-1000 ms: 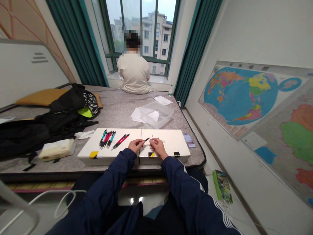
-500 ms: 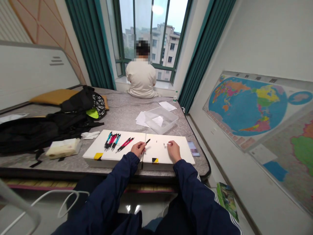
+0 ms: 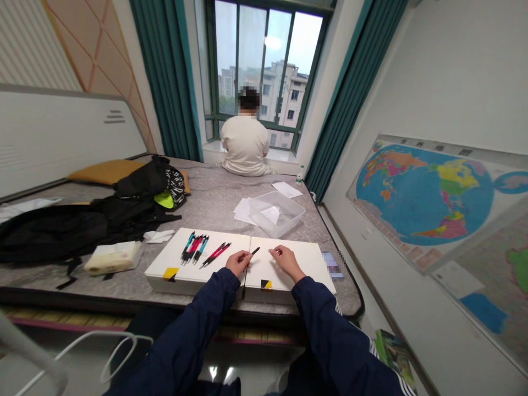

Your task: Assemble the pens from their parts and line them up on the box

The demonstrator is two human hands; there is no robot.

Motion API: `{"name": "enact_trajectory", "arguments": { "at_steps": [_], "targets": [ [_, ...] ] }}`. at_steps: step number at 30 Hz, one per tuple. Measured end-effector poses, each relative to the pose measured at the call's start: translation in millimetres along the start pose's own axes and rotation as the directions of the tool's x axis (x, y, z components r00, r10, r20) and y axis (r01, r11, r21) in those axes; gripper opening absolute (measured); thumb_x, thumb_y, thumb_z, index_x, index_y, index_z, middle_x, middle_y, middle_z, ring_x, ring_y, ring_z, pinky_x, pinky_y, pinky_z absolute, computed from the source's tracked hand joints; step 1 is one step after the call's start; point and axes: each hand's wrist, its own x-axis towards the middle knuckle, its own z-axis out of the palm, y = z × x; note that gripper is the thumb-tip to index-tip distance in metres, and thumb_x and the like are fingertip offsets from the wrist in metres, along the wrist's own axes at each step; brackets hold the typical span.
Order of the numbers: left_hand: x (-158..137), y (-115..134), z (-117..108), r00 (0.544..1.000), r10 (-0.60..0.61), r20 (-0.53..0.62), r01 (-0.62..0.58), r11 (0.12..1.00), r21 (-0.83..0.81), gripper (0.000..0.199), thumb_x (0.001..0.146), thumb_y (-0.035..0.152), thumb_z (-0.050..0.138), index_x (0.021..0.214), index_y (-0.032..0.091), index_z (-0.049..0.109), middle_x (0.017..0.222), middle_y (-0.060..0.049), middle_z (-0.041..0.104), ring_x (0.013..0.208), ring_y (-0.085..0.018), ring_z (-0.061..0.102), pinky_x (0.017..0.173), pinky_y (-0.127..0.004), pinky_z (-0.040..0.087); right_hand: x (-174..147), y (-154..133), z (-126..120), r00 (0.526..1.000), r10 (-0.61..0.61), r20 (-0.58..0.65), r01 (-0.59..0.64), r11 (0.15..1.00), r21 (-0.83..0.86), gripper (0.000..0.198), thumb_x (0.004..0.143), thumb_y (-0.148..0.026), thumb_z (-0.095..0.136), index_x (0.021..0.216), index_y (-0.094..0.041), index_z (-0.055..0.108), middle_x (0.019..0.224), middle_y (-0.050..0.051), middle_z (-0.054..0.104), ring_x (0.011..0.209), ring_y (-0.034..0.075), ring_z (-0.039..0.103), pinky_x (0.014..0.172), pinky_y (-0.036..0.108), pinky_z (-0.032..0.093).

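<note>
My left hand (image 3: 237,264) is closed around a short black pen part (image 3: 256,251), whose dark end points up and to the right. To its right, my right hand (image 3: 287,260) hovers over the right white box (image 3: 307,254), thumb and fingertips pinched together. Whatever small piece may be in that pinch is too tiny to name. A gap separates the two hands. On the left white box (image 3: 233,237) lies a row of teal and red pens (image 3: 194,248), with red pens (image 3: 215,255) set apart nearer my left hand.
Behind the boxes sits a clear plastic bin (image 3: 284,223) beside loose papers (image 3: 244,210). A tissue pack (image 3: 113,257) and black bags (image 3: 103,217) lie at left. A phone (image 3: 332,265) is right of the boxes. A person (image 3: 245,144) sits by the window.
My right hand has moved left, closer to the black pen part, with its fingers pinched. Small pieces seen on the right box earlier no longer show. The view has shifted slightly.
</note>
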Motion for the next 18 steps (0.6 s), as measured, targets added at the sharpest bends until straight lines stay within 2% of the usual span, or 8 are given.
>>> {"name": "enact_trajectory", "arguments": {
  "at_steps": [3,6,8,12,15,18],
  "targets": [
    [-1.7,2.2,0.3,1.000,0.011,0.027,-0.012,0.999,0.032,0.049,0.069,0.058,0.069,0.087,0.013,0.064,0.050,0.001,0.061,0.036,-0.008,0.044,0.040,-0.021,0.034,-5.5,-21.0,22.9,0.979,0.108,0.171,-0.148,0.960,0.237,0.040,0.084,-0.056,0.056,0.076,-0.017,0.063,0.057,0.001,0.063,0.044,0.013,0.053,0.044,0.023,0.037],
    [-3.6,5.3,1.3,0.997,0.033,0.066,-0.037,0.997,0.064,0.047,0.066,0.055,0.072,0.086,0.014,0.064,0.053,0.000,0.062,0.042,-0.010,0.051,0.044,-0.022,0.036,-8.2,-34.2,39.5,0.960,0.193,0.205,-0.257,0.898,0.358,0.041,0.078,-0.057,0.062,0.069,-0.017,0.060,0.053,0.001,0.060,0.038,0.011,0.050,0.035,0.021,0.032],
    [-4.0,5.1,1.9,0.996,0.035,0.080,-0.042,0.995,0.087,0.045,0.065,0.055,0.072,0.085,0.015,0.064,0.055,0.000,0.063,0.046,-0.011,0.054,0.046,-0.023,0.037,-9.0,-37.9,43.1,0.959,0.200,0.201,-0.269,0.866,0.422,0.039,0.076,-0.053,0.065,0.067,-0.016,0.058,0.054,0.001,0.060,0.039,0.011,0.051,0.033,0.020,0.033],
    [-2.6,-1.2,2.3,0.992,0.030,0.121,-0.041,0.995,0.090,0.043,0.072,0.057,0.066,0.086,0.016,0.061,0.057,0.000,0.063,0.044,-0.011,0.051,0.046,-0.022,0.036,-10.3,-38.9,37.4,0.970,0.157,0.186,-0.231,0.836,0.497,0.031,0.075,-0.047,0.065,0.076,-0.016,0.061,0.067,0.002,0.063,0.047,0.013,0.058,0.035,0.020,0.042],
    [-2.4,-4.9,2.2,0.983,0.043,0.177,-0.056,0.996,0.070,0.042,0.078,0.058,0.060,0.085,0.016,0.059,0.060,0.000,0.065,0.042,-0.009,0.048,0.044,-0.022,0.036,-11.1,-38.6,32.2,0.973,0.141,0.183,-0.220,0.806,0.549,0.030,0.074,-0.044,0.066,0.083,-0.015,0.063,0.081,0.005,0.066,0.056,0.015,0.064,0.040,0.023,0.049],
    [-3.4,-5.1,2.2,0.975,0.062,0.212,-0.074,0.996,0.052,0.042,0.081,0.058,0.055,0.084,0.016,0.057,0.061,-0.001,0.066,0.042,-0.009,0.048,0.045,-0.022,0.037,-11.2,-38.5,32.6,0.971,0.127,0.201,-0.225,0.769,0.599,0.033,0.072,-0.042,0.068,0.092,-0.015,0.065,0.086,0.006,0.066,0.065,0.018,0.067,0.048,0.026,0.054]
  ]
}}
